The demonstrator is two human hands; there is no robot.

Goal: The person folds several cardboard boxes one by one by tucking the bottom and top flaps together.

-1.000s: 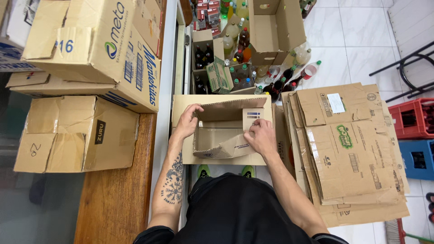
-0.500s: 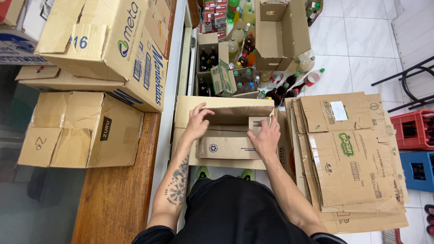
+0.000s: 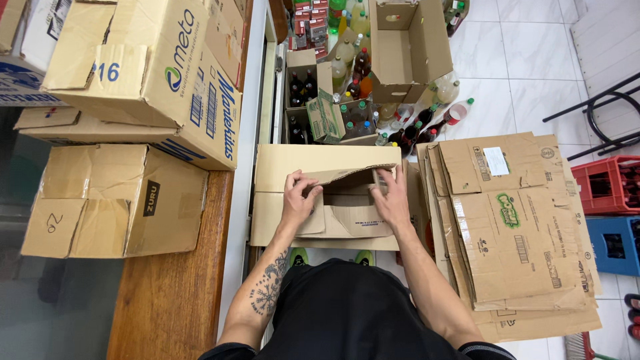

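A brown cardboard box (image 3: 333, 200) lies in front of me, folded nearly flat, its flaps partly lifted. My left hand (image 3: 300, 197) presses on the left part of its flaps, fingers curled over an edge. My right hand (image 3: 390, 197) grips the right flap edge near the box's upper right corner. Both forearms reach down from my body over the box; the left one bears a tattoo.
A stack of flattened cardboard (image 3: 513, 233) lies to the right. On the wooden counter (image 3: 173, 293) at left stand several cardboard boxes (image 3: 133, 73). Beyond are open boxes with bottles (image 3: 353, 73), loose bottles on the tiled floor, and red (image 3: 610, 183) and blue crates (image 3: 617, 243).
The box was open with its flaps up; my hands have pushed the flaps inward and down, and it now lies much flatter.
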